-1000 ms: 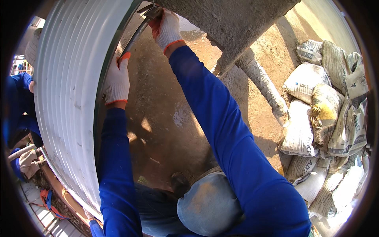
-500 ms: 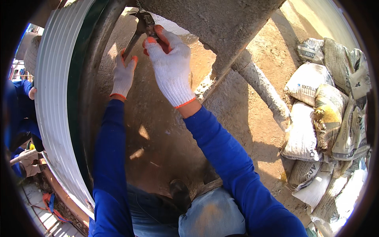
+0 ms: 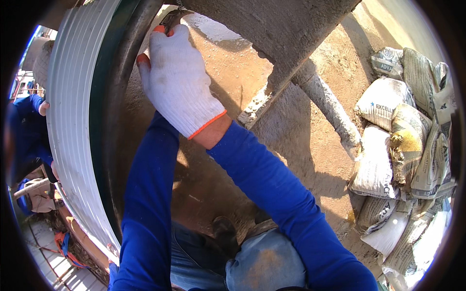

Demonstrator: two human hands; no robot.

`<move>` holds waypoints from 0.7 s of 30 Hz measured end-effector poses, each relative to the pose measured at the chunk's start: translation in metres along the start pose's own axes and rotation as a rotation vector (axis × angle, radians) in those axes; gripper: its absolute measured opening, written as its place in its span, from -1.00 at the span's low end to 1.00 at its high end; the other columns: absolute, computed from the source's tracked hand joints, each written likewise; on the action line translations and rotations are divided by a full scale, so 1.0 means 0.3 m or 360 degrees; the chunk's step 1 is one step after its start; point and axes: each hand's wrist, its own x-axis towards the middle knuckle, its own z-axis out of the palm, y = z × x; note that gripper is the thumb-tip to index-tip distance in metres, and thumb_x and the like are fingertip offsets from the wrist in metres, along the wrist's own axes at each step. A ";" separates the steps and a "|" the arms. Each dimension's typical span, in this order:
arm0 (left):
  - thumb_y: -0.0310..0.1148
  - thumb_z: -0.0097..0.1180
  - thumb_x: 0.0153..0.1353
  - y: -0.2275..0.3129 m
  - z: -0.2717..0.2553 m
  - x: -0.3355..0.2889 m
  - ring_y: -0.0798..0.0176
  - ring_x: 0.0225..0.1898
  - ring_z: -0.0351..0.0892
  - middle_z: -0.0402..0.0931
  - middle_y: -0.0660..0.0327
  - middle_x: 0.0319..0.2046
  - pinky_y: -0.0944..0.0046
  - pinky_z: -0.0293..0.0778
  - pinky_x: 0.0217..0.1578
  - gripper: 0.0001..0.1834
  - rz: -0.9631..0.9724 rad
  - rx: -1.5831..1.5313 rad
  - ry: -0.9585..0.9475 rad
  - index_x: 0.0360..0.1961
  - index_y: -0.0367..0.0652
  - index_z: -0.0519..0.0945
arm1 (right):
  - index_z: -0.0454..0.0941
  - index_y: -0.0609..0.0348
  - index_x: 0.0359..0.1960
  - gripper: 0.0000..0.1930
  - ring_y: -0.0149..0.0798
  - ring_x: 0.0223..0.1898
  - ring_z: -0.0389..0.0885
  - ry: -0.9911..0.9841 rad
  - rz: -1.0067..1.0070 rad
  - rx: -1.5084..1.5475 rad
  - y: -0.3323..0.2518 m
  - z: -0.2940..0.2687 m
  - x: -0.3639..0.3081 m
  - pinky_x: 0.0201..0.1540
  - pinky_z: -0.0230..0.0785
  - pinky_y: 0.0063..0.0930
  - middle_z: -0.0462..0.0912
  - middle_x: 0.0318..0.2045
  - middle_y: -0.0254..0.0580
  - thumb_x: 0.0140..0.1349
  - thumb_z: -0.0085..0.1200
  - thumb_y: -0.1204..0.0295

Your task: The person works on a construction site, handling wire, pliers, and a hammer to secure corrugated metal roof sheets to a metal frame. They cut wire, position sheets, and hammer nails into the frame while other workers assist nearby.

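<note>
My right hand [image 3: 177,80], in a white knit glove with orange fingertips, is closed with its fingers curled away from me. Just beyond its fingertips shows the dark metal head of what looks like a claw hammer [image 3: 171,18]; the glove covers the handle. My left forearm [image 3: 153,179], in a blue sleeve, passes behind the right wrist, and the left hand is hidden there. A thin cord or chain [image 3: 179,4] comes down from the top edge beside the hammer head. Close to my right thumb runs a dark curved rim [image 3: 116,72].
White corrugated sheet [image 3: 73,111] curves along the left, with a person [image 3: 29,126] in blue beyond it. A rough concrete-crusted slab [image 3: 276,34] juts in overhead, with a crusted pole [image 3: 330,106] below. Filled sacks [image 3: 383,102] are piled at right.
My right hand has moved left and down, and now covers the left hand. The hammer, earlier visible along its handle in my left hand, now shows only its head.
</note>
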 end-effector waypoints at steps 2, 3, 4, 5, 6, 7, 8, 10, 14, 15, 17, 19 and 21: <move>-0.38 0.28 0.38 0.015 0.026 0.014 -0.05 -0.06 0.72 0.69 0.00 -0.16 0.07 0.55 0.00 -0.80 0.0060 0.0057 0.0069 -0.03 -0.19 0.64 | 0.57 0.27 0.05 -0.62 0.15 -0.17 0.77 0.0103 -0.0010 0.0187 0.049 -0.026 0.005 -0.09 0.61 0.06 0.61 -0.08 0.12 0.34 0.29 0.27; -0.39 0.28 0.37 0.020 0.042 0.017 -0.04 -0.06 0.72 0.69 0.01 -0.17 0.07 0.55 -0.01 -0.81 0.0079 0.0075 0.0092 -0.06 -0.19 0.64 | 0.57 0.24 0.06 -0.62 0.17 -0.17 0.77 0.0146 0.0035 0.0306 0.071 -0.031 0.013 -0.11 0.61 0.02 0.66 -0.15 0.14 0.33 0.31 0.27; -0.39 0.29 0.37 0.024 0.056 0.016 -0.04 -0.07 0.72 0.69 0.02 -0.18 0.07 0.55 -0.01 -0.83 0.0093 0.0086 0.0120 -0.08 -0.19 0.65 | 0.61 0.24 0.03 -0.63 0.13 -0.21 0.78 0.0238 0.0008 0.0384 0.081 -0.022 0.024 -0.13 0.63 -0.06 0.69 -0.22 0.12 0.31 0.34 0.28; -0.39 0.29 0.36 0.028 0.070 0.014 -0.04 -0.08 0.72 0.69 0.02 -0.19 0.07 0.55 -0.02 -0.84 0.0095 0.0092 0.0142 -0.10 -0.20 0.65 | 0.64 0.24 0.00 -0.64 0.09 -0.26 0.79 0.0353 0.0009 0.0450 0.090 -0.015 0.034 -0.15 0.64 -0.15 0.72 -0.29 0.10 0.28 0.37 0.28; -0.39 0.29 0.36 0.030 0.081 0.004 -0.03 -0.09 0.72 0.69 0.03 -0.20 0.07 0.55 -0.03 -0.85 0.0108 0.0113 0.0166 -0.12 -0.20 0.66 | 0.68 0.24 -0.03 -0.65 0.04 -0.31 0.80 0.0387 0.0086 0.0507 0.095 -0.009 0.041 -0.17 0.66 -0.24 0.76 -0.37 0.09 0.26 0.41 0.29; -0.39 0.29 0.35 0.034 0.089 0.000 -0.03 -0.10 0.72 0.69 0.04 -0.21 0.07 0.55 -0.03 -0.86 0.0120 0.0122 0.0189 -0.14 -0.21 0.66 | 0.68 0.25 -0.04 -0.66 0.00 -0.30 0.81 0.0441 0.0012 0.0520 0.096 -0.006 0.045 -0.17 0.66 -0.26 0.77 -0.35 0.08 0.27 0.40 0.30; -0.39 0.30 0.35 0.038 0.091 -0.007 -0.03 -0.10 0.72 0.69 0.05 -0.22 0.07 0.55 -0.04 -0.87 0.0132 0.0135 0.0213 -0.16 -0.21 0.66 | 0.68 0.27 -0.04 -0.67 -0.05 -0.30 0.82 0.0421 0.0010 0.0525 0.096 -0.011 0.041 -0.17 0.66 -0.29 0.78 -0.33 0.08 0.27 0.39 0.31; -0.40 0.30 0.34 0.049 0.080 -0.006 -0.02 -0.12 0.72 0.69 0.06 -0.25 0.07 0.55 -0.05 -0.88 0.0185 0.0210 0.0263 -0.20 -0.22 0.67 | 0.68 0.30 -0.05 -0.69 -0.15 -0.29 0.83 0.0340 0.0058 0.0620 0.095 -0.036 0.025 -0.17 0.65 -0.33 0.80 -0.31 0.03 0.29 0.37 0.35; -0.40 0.31 0.32 0.063 0.011 0.016 -0.01 -0.15 0.73 0.70 0.09 -0.29 0.06 0.55 -0.08 -0.88 0.0329 0.0468 0.0321 -0.28 -0.24 0.69 | 0.62 0.37 -0.03 -0.73 -0.34 -0.23 0.82 0.0133 0.0276 0.0904 0.149 -0.148 -0.093 -0.19 0.69 -0.43 0.80 -0.27 -0.12 0.36 0.34 0.46; -0.40 0.32 0.32 0.062 -0.008 0.014 -0.03 -0.15 0.72 0.70 0.08 -0.28 0.05 0.55 -0.07 -0.88 0.0402 0.0539 0.0269 -0.27 -0.23 0.70 | 0.59 0.39 0.01 -0.72 -0.32 -0.22 0.82 0.0046 0.0549 0.1035 0.162 -0.159 -0.121 -0.19 0.71 -0.44 0.79 -0.26 -0.11 0.38 0.33 0.48; -0.38 0.33 0.31 0.057 -0.038 -0.011 -0.07 -0.14 0.72 0.71 0.06 -0.25 0.03 0.55 -0.07 -0.88 0.0534 0.0680 0.0174 -0.23 -0.22 0.71 | 0.60 0.36 -0.05 -0.74 -0.39 -0.26 0.80 0.0057 0.0433 0.1177 0.189 -0.152 -0.137 -0.17 0.67 -0.48 0.79 -0.28 -0.15 0.35 0.35 0.47; -0.37 0.36 0.29 0.050 -0.058 -0.048 -0.06 -0.14 0.72 0.71 0.06 -0.23 0.02 0.56 -0.06 -0.85 0.0355 0.0690 0.0184 -0.21 -0.21 0.73 | 0.59 0.35 -0.05 -0.75 -0.42 -0.27 0.79 0.0066 0.0463 0.1293 0.218 -0.140 -0.142 -0.16 0.65 -0.50 0.79 -0.28 -0.16 0.36 0.35 0.47; -0.35 0.37 0.29 0.047 -0.083 -0.083 -0.06 -0.14 0.71 0.71 0.06 -0.22 0.02 0.56 -0.05 -0.84 0.0227 0.0721 0.0221 -0.20 -0.22 0.73 | 0.57 0.35 -0.01 -0.75 -0.41 -0.26 0.79 0.0061 0.0505 0.1460 0.235 -0.122 -0.146 -0.16 0.65 -0.51 0.78 -0.24 -0.15 0.39 0.31 0.50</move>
